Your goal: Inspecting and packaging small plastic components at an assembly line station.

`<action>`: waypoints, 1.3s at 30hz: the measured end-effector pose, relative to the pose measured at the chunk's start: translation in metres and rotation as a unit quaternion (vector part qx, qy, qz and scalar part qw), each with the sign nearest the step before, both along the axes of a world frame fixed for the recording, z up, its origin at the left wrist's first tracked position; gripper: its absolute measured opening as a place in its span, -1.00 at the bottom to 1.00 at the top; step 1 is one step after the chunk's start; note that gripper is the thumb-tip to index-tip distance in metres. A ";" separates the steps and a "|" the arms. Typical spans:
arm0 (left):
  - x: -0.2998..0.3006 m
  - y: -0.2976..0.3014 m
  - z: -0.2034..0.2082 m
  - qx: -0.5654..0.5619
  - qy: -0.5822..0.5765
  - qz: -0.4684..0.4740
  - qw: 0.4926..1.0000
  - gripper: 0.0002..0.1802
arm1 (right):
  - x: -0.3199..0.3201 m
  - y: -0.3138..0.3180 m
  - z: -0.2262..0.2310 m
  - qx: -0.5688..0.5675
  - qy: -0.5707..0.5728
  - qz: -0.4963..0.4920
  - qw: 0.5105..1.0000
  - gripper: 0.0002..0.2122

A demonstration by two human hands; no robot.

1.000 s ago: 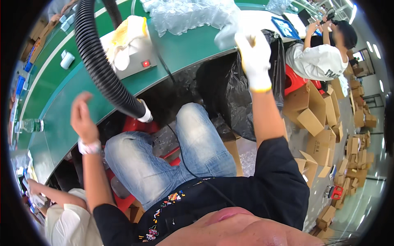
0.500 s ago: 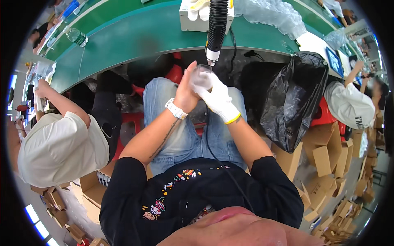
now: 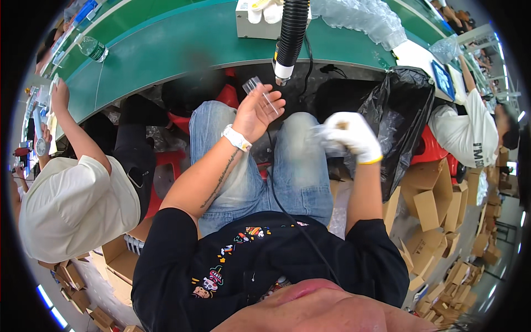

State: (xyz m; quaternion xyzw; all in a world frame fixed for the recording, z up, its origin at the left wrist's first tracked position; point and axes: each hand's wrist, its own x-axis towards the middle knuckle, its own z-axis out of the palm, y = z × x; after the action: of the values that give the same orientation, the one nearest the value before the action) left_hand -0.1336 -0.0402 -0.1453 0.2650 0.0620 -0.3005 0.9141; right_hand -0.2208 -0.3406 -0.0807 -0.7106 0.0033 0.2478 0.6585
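Note:
In my bare left hand (image 3: 255,113), below the table edge, is a small clear plastic piece (image 3: 253,84), boxy in outline; the fingers bend around it. A white watch sits on that wrist. My right hand (image 3: 354,134), in a white knit glove, is curled over my right thigh beside a black plastic bag (image 3: 409,105). Something clear and blurred shows at its fingertips, too smeared to name. Above and right of my left hand hangs a black ribbed hose (image 3: 294,27) with a white collar and metal nozzle (image 3: 282,79).
On the green table (image 3: 166,61) stand a light grey box (image 3: 257,26) with white gloves on it, a pile of clear plastic (image 3: 359,22) and a bottle (image 3: 93,48). Co-workers sit on both sides. Open cardboard boxes (image 3: 428,193) lie at the right. A cable runs across my lap.
My hands were together around the clear piece under the nozzle. The gloved right hand has moved away to the right, toward the black bag; the left still has the clear piece.

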 end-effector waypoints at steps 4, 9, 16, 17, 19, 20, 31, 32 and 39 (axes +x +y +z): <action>-0.001 0.001 0.003 -0.016 0.007 -0.018 1.000 -0.57 | 0.008 -0.104 -0.025 0.159 -0.162 -0.394 0.891 -0.77; -0.004 -0.007 0.000 0.050 -0.037 0.021 0.998 -0.58 | -0.029 -0.134 -0.068 -0.634 -0.079 -0.427 0.640 -0.49; -0.022 0.002 0.013 0.399 -0.405 0.089 0.818 -0.54 | -0.036 0.056 -0.102 0.177 -0.085 -0.375 0.906 -0.50; -0.025 0.005 0.015 0.471 -0.456 0.051 0.753 -0.52 | -0.034 0.075 -0.097 0.426 0.033 -0.230 0.874 -0.45; -0.030 0.009 0.020 0.479 -0.550 0.019 0.684 -0.52 | -0.028 0.111 -0.088 0.519 0.171 -0.167 0.821 -0.35; -0.031 0.011 0.022 0.475 -0.636 -0.016 0.608 -0.52 | -0.021 0.120 -0.082 0.491 0.179 -0.191 0.831 -0.35; -0.012 0.056 0.001 0.336 -0.407 0.165 0.833 -0.60 | 0.046 0.134 -0.060 0.390 0.088 -0.031 0.916 -0.24; -0.009 0.058 -0.005 0.336 -0.343 0.175 0.860 -0.64 | 0.050 0.136 -0.060 0.387 0.095 -0.017 0.917 -0.24; 0.007 0.054 -0.026 0.371 -0.273 0.242 0.854 -0.78 | 0.064 0.140 -0.114 0.354 0.110 -0.022 0.929 -0.33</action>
State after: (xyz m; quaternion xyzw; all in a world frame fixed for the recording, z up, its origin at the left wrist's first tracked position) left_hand -0.1262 0.0134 -0.1716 0.6325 -0.0212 0.0604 0.7719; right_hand -0.1570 -0.2008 -0.1948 -0.3996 0.0034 0.2953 0.8678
